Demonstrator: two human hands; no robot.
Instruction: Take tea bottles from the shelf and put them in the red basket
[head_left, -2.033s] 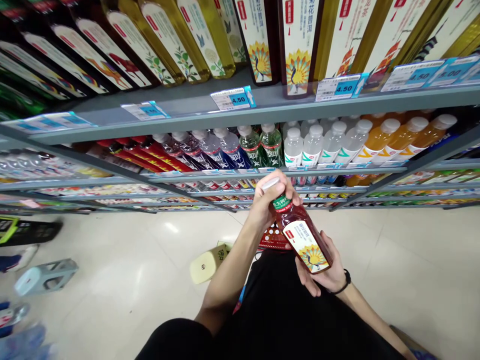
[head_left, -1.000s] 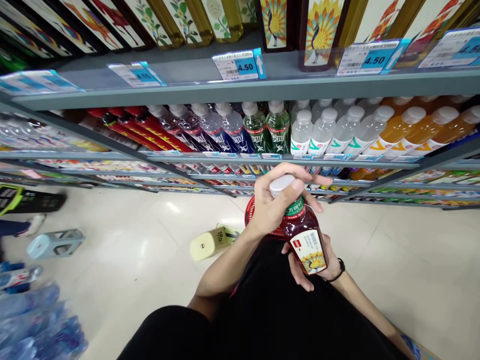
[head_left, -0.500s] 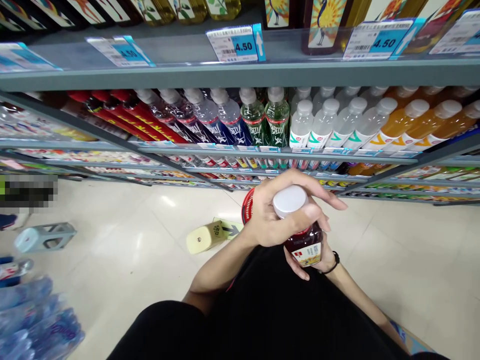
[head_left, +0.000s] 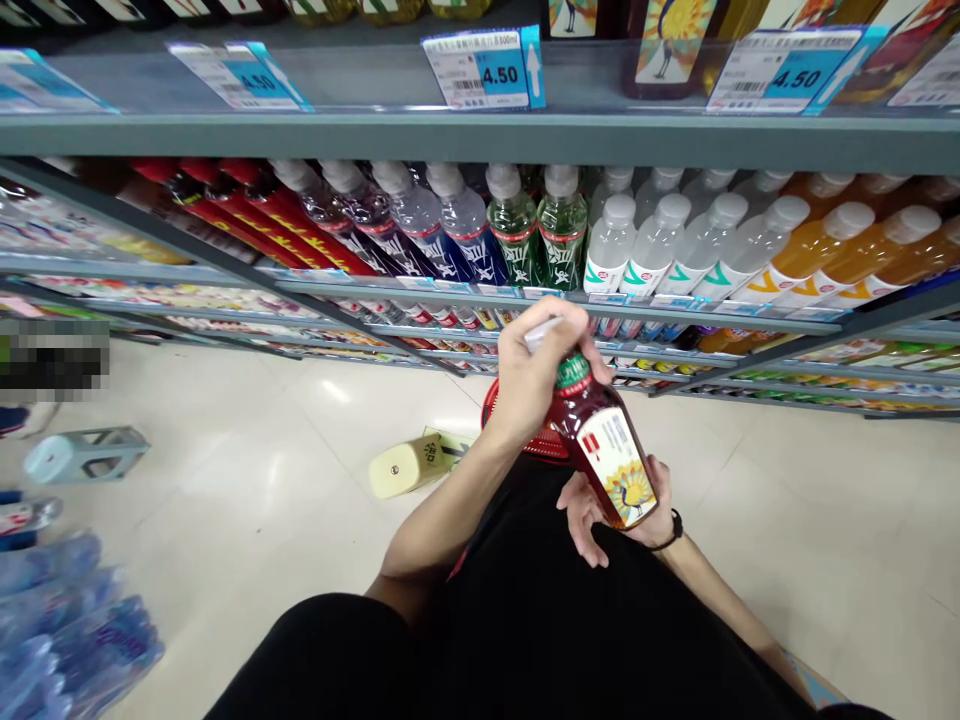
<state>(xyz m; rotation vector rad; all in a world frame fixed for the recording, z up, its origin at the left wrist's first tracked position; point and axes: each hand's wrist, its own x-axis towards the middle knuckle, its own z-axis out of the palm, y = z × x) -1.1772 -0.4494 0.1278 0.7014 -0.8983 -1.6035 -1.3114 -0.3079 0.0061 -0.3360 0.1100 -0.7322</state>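
A bottle of dark red drink (head_left: 609,455) with a peacock label and green neck band hangs tilted in front of the black shirt. My left hand (head_left: 529,370) has its fingers closed round the bottle's white cap, which is mostly hidden. Under and behind the bottle's base is my right hand (head_left: 592,515), palm up, fingers loosely spread, with a black band at its wrist; whether the palm bears any of the bottle's weight is hard to tell. Part of a red basket (head_left: 547,445) shows behind my left wrist.
Drink bottles (head_left: 559,225) line the shelf ahead, below a shelf edge (head_left: 360,135) with price tags. On the floor to the left stand a yellow block-shaped sign (head_left: 405,467), a pale blue stool (head_left: 86,455) and packs of bottled water (head_left: 105,645).
The bottle has tipped so its label faces up, and its capped end has moved up and left. My left fingers have closed round the cap. More of the basket shows.
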